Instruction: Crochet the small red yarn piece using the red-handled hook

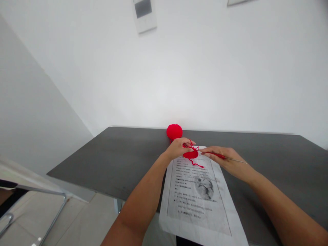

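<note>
The yarn [174, 132] and tabletop [115, 153] look matt, the hook shaft [235, 160] metallic.

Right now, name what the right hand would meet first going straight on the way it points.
Likely the red yarn piece held in the left hand; it lies just ahead of the right hand, though the depth between them is unclear.

The left hand [177, 147] pinches a small red crochet piece [191, 154] in its fingers, a loose yarn tail [196, 165] trailing from it over a printed sheet [194, 208]. The right hand [234, 167] grips a red-handled hook [219, 155], its front end at the piece. A red yarn ball [174, 131] sits just beyond the left hand on the dark table [115, 153], near the white wall [192, 75]. A metal-framed chair [55, 215] stands at lower left.
</note>
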`<state>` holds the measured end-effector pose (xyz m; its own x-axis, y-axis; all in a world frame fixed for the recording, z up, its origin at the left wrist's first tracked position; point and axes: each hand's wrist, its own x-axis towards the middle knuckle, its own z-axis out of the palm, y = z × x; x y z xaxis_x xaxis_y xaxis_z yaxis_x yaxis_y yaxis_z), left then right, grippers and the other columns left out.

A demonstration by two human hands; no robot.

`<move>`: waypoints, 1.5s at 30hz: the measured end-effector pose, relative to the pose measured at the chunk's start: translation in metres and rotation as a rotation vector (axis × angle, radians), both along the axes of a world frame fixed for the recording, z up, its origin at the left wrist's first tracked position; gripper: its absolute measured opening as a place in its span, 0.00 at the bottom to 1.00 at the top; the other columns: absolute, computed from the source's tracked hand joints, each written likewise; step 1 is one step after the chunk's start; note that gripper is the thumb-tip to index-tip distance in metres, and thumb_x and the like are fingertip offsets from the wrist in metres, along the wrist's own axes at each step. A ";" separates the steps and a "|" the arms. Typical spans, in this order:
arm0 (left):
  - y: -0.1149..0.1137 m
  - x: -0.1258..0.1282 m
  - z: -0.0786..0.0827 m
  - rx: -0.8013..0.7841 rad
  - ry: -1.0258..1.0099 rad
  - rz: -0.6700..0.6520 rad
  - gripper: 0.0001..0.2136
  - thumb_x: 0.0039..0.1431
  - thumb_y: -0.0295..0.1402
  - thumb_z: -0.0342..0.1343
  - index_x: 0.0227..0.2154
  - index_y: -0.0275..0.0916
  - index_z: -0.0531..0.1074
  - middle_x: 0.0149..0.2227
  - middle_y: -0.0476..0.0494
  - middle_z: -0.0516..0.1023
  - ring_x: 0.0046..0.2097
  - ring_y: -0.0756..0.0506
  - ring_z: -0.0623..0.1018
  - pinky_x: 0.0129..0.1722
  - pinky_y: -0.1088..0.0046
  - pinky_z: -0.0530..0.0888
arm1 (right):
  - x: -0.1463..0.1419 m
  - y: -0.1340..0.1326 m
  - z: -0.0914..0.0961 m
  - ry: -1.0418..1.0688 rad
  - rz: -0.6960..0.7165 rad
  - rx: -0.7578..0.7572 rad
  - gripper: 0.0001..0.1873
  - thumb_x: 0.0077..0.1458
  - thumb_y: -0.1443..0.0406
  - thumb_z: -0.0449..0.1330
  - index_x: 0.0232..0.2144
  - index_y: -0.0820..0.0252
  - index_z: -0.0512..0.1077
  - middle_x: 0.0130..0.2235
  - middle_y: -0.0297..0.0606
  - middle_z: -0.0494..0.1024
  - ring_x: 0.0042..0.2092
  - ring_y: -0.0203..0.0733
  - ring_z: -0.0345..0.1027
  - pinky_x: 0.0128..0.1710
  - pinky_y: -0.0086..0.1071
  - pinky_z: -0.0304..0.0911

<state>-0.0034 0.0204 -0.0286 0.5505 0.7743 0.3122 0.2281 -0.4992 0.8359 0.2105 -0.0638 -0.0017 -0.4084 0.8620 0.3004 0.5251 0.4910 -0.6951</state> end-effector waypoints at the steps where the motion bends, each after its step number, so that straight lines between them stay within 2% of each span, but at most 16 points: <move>1: 0.000 -0.001 0.001 -0.010 0.001 0.002 0.03 0.47 0.24 0.60 0.28 0.33 0.75 0.40 0.39 0.79 0.39 0.49 0.76 0.42 0.72 0.71 | 0.000 0.000 0.001 0.009 0.000 -0.008 0.19 0.60 0.52 0.53 0.43 0.55 0.77 0.42 0.39 0.82 0.42 0.47 0.76 0.43 0.36 0.70; 5: -0.001 -0.002 0.001 -0.083 -0.028 -0.007 0.04 0.45 0.24 0.60 0.28 0.32 0.76 0.38 0.39 0.79 0.38 0.49 0.75 0.40 0.73 0.70 | 0.001 0.001 0.000 0.134 -0.030 -0.080 0.20 0.57 0.50 0.57 0.40 0.56 0.79 0.40 0.41 0.83 0.41 0.48 0.76 0.43 0.39 0.70; 10: 0.001 -0.004 -0.001 -0.357 -0.119 -0.071 0.15 0.43 0.26 0.63 0.38 0.32 0.77 0.27 0.47 0.75 0.29 0.52 0.72 0.32 0.75 0.67 | 0.000 0.007 -0.009 0.462 -0.041 -0.266 0.17 0.52 0.52 0.63 0.36 0.58 0.79 0.36 0.41 0.83 0.40 0.46 0.78 0.45 0.40 0.71; 14: -0.001 -0.004 0.002 -0.428 -0.219 -0.129 0.17 0.40 0.30 0.67 0.38 0.33 0.78 0.31 0.44 0.76 0.33 0.51 0.73 0.35 0.74 0.67 | -0.001 0.010 -0.017 0.540 -0.076 -0.232 0.15 0.52 0.53 0.63 0.36 0.57 0.79 0.37 0.40 0.83 0.39 0.44 0.77 0.45 0.39 0.71; 18: -0.004 -0.004 0.005 -0.473 -0.267 -0.179 0.18 0.39 0.32 0.68 0.37 0.34 0.78 0.34 0.43 0.77 0.35 0.50 0.73 0.36 0.73 0.67 | -0.003 0.008 -0.018 0.488 -0.122 -0.112 0.14 0.53 0.53 0.63 0.36 0.56 0.80 0.36 0.39 0.83 0.37 0.44 0.76 0.42 0.39 0.71; 24: -0.006 -0.004 0.007 -0.578 -0.294 -0.253 0.20 0.38 0.31 0.69 0.39 0.36 0.78 0.26 0.51 0.70 0.29 0.54 0.68 0.32 0.75 0.63 | -0.010 0.001 -0.015 0.373 -0.158 0.098 0.13 0.55 0.53 0.60 0.35 0.53 0.79 0.39 0.39 0.83 0.42 0.48 0.76 0.45 0.42 0.70; 27: -0.008 -0.003 0.009 -0.603 -0.316 -0.265 0.20 0.38 0.30 0.69 0.40 0.36 0.78 0.24 0.53 0.67 0.28 0.55 0.67 0.31 0.76 0.62 | -0.012 0.000 -0.016 0.319 -0.138 0.156 0.13 0.56 0.53 0.58 0.35 0.52 0.78 0.40 0.39 0.83 0.43 0.48 0.76 0.47 0.43 0.70; 36: -0.013 0.006 0.008 -0.544 -0.268 -0.280 0.23 0.37 0.29 0.68 0.42 0.37 0.77 0.24 0.54 0.64 0.27 0.55 0.64 0.29 0.77 0.61 | -0.013 0.002 -0.019 0.140 -0.110 0.154 0.15 0.59 0.55 0.54 0.40 0.56 0.76 0.42 0.42 0.81 0.44 0.46 0.76 0.45 0.39 0.71; 41: -0.013 0.006 0.008 -0.512 -0.273 -0.217 0.26 0.38 0.30 0.68 0.45 0.36 0.76 0.23 0.54 0.64 0.28 0.55 0.65 0.30 0.76 0.61 | -0.017 -0.001 -0.016 0.074 -0.086 0.147 0.15 0.60 0.57 0.52 0.42 0.55 0.74 0.42 0.41 0.81 0.44 0.45 0.75 0.47 0.38 0.69; 45: -0.014 0.006 0.008 -0.535 -0.326 -0.182 0.24 0.39 0.31 0.68 0.44 0.37 0.76 0.26 0.52 0.69 0.30 0.54 0.69 0.34 0.76 0.64 | -0.016 -0.001 -0.018 0.070 -0.129 0.157 0.15 0.61 0.57 0.51 0.43 0.56 0.72 0.42 0.41 0.81 0.43 0.45 0.76 0.44 0.37 0.70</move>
<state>0.0028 0.0065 -0.0202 0.6299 0.7723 0.0826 -0.1283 -0.0014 0.9917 0.1946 -0.0647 -0.0201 -0.2713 0.8460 0.4590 0.5438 0.5282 -0.6522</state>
